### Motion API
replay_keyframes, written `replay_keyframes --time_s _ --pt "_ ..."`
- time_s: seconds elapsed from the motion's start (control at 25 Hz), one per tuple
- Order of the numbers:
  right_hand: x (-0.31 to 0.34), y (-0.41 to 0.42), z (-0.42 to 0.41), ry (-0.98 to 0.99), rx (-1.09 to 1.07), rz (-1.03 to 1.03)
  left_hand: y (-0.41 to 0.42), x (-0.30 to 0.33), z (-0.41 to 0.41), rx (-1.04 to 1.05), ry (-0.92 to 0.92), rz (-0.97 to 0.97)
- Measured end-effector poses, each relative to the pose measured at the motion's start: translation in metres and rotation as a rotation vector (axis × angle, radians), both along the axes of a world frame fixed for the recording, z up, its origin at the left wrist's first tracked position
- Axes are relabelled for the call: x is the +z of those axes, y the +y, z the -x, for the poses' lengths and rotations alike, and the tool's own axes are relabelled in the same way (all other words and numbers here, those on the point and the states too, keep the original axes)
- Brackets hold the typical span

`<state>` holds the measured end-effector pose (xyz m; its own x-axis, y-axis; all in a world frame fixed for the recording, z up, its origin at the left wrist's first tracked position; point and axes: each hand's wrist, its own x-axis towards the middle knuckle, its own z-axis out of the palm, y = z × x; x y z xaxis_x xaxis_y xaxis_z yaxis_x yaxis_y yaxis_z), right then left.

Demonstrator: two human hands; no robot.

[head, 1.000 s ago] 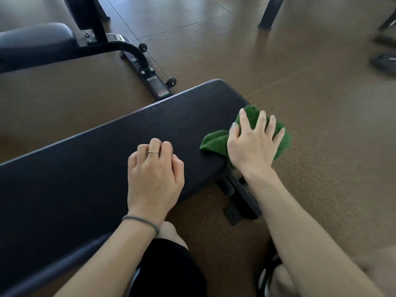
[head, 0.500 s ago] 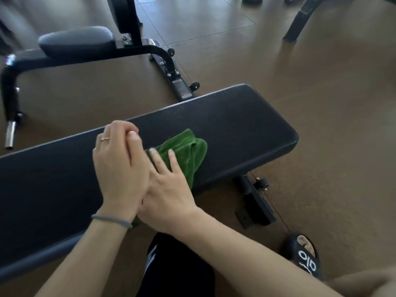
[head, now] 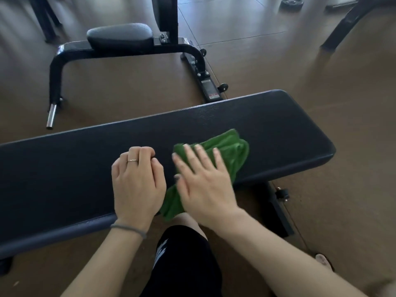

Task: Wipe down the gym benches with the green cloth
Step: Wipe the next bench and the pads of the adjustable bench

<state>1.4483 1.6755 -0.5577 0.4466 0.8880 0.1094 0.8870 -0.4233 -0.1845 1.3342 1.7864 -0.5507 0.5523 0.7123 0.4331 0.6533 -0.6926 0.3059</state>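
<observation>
Two gym benches are seen: a long flat bench [head: 267, 125] with a black textured pad lies across the middle, and a second bench [head: 120, 36] with a smaller black pad on a black tube frame stands behind it on the brown floor [head: 342, 93]. One green cloth [head: 233, 146] is spread on the near half of the flat bench, toward its right end, and its lower edge is draped over the near side of the pad. The cloth is pressed flat by the right hand [head: 203, 181], whose fingers are stretched out straight and slightly spread on top of it. The left hand [head: 137, 181] is rested on the pad just beside the cloth, its fingers curled under into a loose fist with nothing held. One thin ring [head: 132, 160] is worn on that hand and one grey band [head: 128, 229] on its wrist. One label [head: 211, 90] with a red strip is fixed to the rear bench's base rail; its writing cannot be read. White marks on the black shorts [head: 182, 258] are too blurred to read. One round weight plate [head: 292, 4] is seen lying on the floor far back.
</observation>
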Motion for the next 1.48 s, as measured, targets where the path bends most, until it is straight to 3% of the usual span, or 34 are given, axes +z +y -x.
replay_keyframes --time_s 0.12,0.28,0.4,0.48,0.64,0.76,0.84,1.0,1.12,1.28,1.36,1.48 --pt "0.001 -0.021 -0.021 -0.030 0.209 0.040 0.001 -0.001 0.003 0.024 -0.032 0.009" --pt "0.009 -0.037 -0.113 -0.014 -0.131 0.133 0.001 -0.001 0.000 0.001 -0.044 0.005" --pt "0.014 0.036 -0.120 0.064 -0.285 0.202 0.000 0.001 0.002 -0.008 -0.108 0.006" --pt "0.012 0.106 -0.083 0.082 -0.197 0.176 0.002 0.005 0.012 0.026 -0.164 -0.010" --pt "0.012 0.168 0.029 0.047 0.248 0.150 0.022 0.009 0.052 0.173 -0.217 -0.053" --pt "0.017 0.123 0.056 0.014 0.555 0.115 0.035 0.005 0.070 0.290 -0.326 -0.005" --pt "0.017 0.075 0.032 0.034 0.608 0.124 0.036 0.004 0.069 0.275 -0.344 0.039" --pt "0.014 0.045 -0.066 -0.036 0.310 0.209 0.032 0.002 0.066 0.234 -0.267 0.052" --pt "0.015 0.096 -0.054 0.024 0.036 0.194 0.031 0.001 0.063 0.226 -0.222 0.015" --pt "0.010 0.081 0.030 0.030 0.359 0.132 0.031 0.002 0.062 0.214 -0.183 -0.019" --pt "0.018 0.045 0.015 0.066 0.500 0.153 0.028 0.007 0.059 0.179 -0.194 -0.023" --pt "0.021 0.033 -0.050 0.019 0.399 0.195 0.020 0.017 0.041 0.101 -0.203 0.042"
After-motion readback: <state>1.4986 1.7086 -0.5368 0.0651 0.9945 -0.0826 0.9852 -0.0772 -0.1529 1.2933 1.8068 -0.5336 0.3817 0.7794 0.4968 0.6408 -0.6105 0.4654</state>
